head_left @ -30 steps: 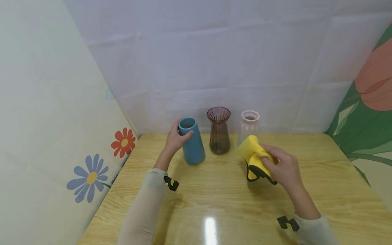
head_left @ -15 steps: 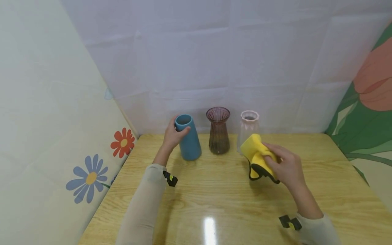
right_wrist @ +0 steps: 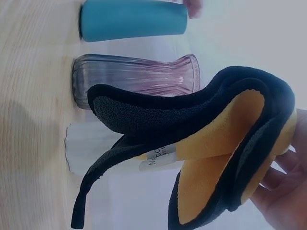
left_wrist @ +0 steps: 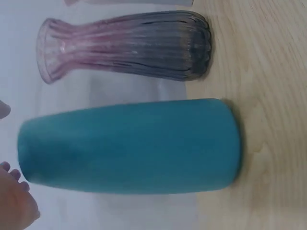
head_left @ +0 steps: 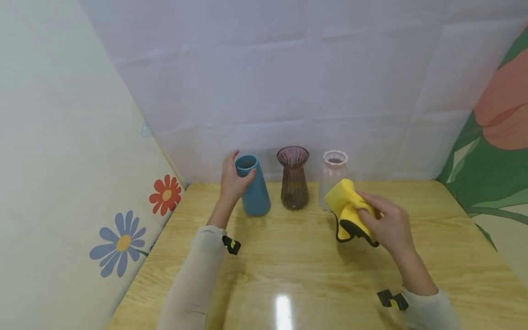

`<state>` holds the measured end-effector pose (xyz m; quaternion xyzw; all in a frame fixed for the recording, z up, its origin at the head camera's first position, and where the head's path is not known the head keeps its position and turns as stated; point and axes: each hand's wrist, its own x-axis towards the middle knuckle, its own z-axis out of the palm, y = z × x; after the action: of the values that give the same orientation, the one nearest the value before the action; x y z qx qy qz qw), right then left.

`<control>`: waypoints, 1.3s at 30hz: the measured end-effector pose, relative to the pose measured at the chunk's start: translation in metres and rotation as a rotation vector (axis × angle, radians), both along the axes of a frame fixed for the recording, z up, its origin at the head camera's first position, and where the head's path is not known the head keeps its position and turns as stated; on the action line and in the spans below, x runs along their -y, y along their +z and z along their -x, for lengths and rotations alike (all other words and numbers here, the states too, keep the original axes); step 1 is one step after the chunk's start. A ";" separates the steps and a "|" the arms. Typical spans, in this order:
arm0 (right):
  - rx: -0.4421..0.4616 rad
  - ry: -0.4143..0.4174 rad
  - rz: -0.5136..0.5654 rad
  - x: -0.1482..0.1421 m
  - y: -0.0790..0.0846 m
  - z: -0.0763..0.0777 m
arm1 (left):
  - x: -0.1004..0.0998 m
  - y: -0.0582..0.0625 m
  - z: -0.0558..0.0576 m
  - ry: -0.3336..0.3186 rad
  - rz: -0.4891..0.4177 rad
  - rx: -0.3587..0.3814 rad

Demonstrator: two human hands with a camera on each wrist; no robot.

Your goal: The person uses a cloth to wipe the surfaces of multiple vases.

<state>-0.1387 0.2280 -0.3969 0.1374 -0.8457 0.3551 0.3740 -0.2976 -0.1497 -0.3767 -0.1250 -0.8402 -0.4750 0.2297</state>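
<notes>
A tall blue vase [head_left: 255, 192] stands upright on the wooden table. My left hand [head_left: 232, 183] is around its rim with fingers and thumb spread. In the left wrist view, the thumb is apart from the blue vase [left_wrist: 134, 148], and the fingertips [left_wrist: 14, 175] lie close beside its rim; contact there is unclear. My right hand [head_left: 387, 224] pinches a folded yellow cloth [head_left: 348, 206] with dark edging, held above the table. The right wrist view shows its dark grey reverse and a small printed label. Behind the cloth is a pale pink vase [head_left: 333, 176], partly covered.
A purple ribbed glass vase [head_left: 294, 183] stands between the blue and pink ones. A white sheet [head_left: 255, 82] hangs behind the table [head_left: 255, 270]. Flower-printed panels [head_left: 123, 243] flank it left and right.
The blue vase shifted slightly left and back, ending on the table. My left fingers then spread away from it. The cloth in my right hand moved slightly right.
</notes>
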 end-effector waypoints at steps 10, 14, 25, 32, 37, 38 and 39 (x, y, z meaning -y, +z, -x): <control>-0.008 -0.002 0.044 0.001 0.001 0.003 | -0.039 0.023 -0.020 -0.142 0.122 -0.217; 0.008 -0.001 0.071 0.003 0.003 0.004 | -0.053 0.024 -0.021 -0.181 0.159 -0.184; 0.042 -0.007 0.126 0.010 0.010 0.007 | -0.084 0.009 -0.008 -0.222 0.031 0.074; 0.066 -0.006 0.139 0.014 0.010 0.008 | -0.095 -0.007 0.009 -0.197 -0.052 0.190; 0.087 -0.009 0.141 0.016 0.009 0.008 | -0.101 -0.012 0.018 -0.184 -0.088 0.217; 0.091 -0.011 0.141 0.016 0.009 0.008 | -0.102 -0.013 0.020 -0.181 -0.097 0.219; 0.094 -0.013 0.143 0.017 0.010 0.008 | -0.103 -0.013 0.021 -0.179 -0.108 0.225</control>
<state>-0.1471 0.2115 -0.3872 0.0882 -0.8357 0.4182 0.3449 -0.3190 -0.0463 -0.3901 -0.1329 -0.8195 -0.5490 0.0970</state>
